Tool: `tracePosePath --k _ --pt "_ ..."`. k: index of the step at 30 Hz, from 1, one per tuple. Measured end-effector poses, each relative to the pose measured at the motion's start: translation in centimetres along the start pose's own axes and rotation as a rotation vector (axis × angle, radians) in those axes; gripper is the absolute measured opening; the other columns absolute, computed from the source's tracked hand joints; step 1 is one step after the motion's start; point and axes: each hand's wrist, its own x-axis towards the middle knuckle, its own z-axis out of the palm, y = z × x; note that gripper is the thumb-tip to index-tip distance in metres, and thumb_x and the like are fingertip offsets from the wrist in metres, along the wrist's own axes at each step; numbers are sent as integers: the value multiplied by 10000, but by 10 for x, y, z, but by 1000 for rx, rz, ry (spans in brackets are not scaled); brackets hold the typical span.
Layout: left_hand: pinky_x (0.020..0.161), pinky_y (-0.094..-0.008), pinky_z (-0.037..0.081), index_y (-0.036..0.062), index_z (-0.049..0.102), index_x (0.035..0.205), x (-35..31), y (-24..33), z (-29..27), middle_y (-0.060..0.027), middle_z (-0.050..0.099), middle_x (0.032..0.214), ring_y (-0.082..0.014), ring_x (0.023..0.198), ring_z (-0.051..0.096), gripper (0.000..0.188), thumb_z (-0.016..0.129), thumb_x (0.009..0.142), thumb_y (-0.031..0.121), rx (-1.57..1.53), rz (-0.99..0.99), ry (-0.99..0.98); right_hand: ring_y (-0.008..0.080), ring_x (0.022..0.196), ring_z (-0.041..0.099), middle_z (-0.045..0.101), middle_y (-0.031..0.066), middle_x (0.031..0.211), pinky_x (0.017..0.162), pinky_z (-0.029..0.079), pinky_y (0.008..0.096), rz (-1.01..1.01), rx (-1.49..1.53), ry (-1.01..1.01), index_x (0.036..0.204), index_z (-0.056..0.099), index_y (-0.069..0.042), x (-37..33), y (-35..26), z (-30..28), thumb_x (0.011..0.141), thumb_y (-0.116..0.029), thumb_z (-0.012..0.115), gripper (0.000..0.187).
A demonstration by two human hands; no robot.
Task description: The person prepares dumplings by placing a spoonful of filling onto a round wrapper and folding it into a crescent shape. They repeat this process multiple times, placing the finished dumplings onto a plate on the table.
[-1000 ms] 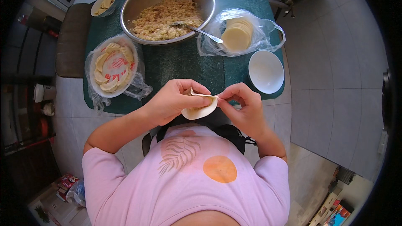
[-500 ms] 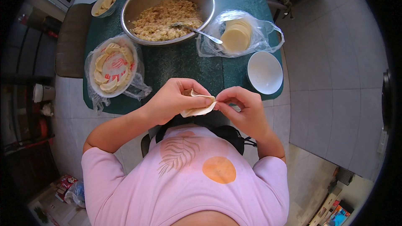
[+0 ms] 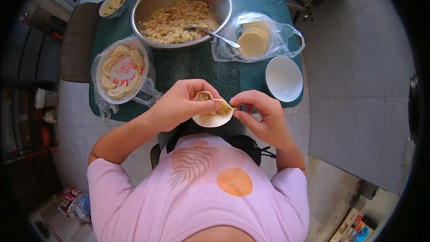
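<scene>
Cream-pale dough wrapper (image 3: pixel 212 121), prob. light & v. soft; it bends easily, so I'd expect it to stretch or tear if tugged, esp. at the thin edge. Filling (image 3: pixel 222 110) inside looks moist & loose, so might squeeze out or leave the rim slick if pressed. Best hold: cradle the outer wall w/ one hand, pinch only the bare rim w/ the fingertips, keep pressure off the middle. It's up in the air on the wearer's side of the steel bowl (image 3: pixel 146 6), well apart from it. L hand (image 3: pixel 183 105) is closed on the wrapper's left part, thumb laid over the filling; R hand (image 3: pixel 263 114) has thumb + index nipped at the wrapper's right corner. Looks-wise: near flap is a smooth, rounded pale lip, far edge is wavy, the two meeting at that corner; btwn them the opening gapes & shows yellowish, speckled fill, partly hidden by the thumb. Similar-looking mix (image 3: pixel 177 20) sits in the steel bowl w/ a metal spoon (image 3: pixel 224 40); stacked flat wrappers (image 3: pixel 253 45) lie just right of the steel bowl in a clear bag (image 3: pixel 284 40); folded dumplings (image 3: pixel 117 91) ring a plate (image 3: pixel 120 65) to its left, wearer's side.
</scene>
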Motion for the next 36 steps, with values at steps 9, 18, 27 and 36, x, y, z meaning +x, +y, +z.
tracePosePath --k 9,18,27,36 --pt "732 -235 490 18 645 901 -4 -2 5 -55 665 903 -84 827 609 157 709 818 134 103 151 -8 245 730 617 615 125 842 624 497 309 -274 -136 -36 938 609 -5 4 -2 0 752 41 687 207" --pt "735 -220 486 8 627 972 -7 -1 4 -47 661 921 -74 815 605 175 677 843 115 199 339 -44 243 731 609 605 124 899 625 494 301 -334 -229 34 955 624 -3 4 -5 5 761 57 675 209" --pt "793 -302 543 0 570 968 -7 -2 -3 -135 643 1040 -170 937 634 121 619 859 24 3 176 -46 232 759 587 592 110 917 632 481 309 -203 -177 42 965 627 -26 6 -18 7 747 39 696 237" --pt "762 -259 521 -8 581 951 -15 -2 8 -132 626 1041 -151 893 622 90 612 866 3 100 236 -60 236 696 549 606 82 843 600 437 313 -310 -250 73 973 627 -21 4 -12 9 728 28 711 264"
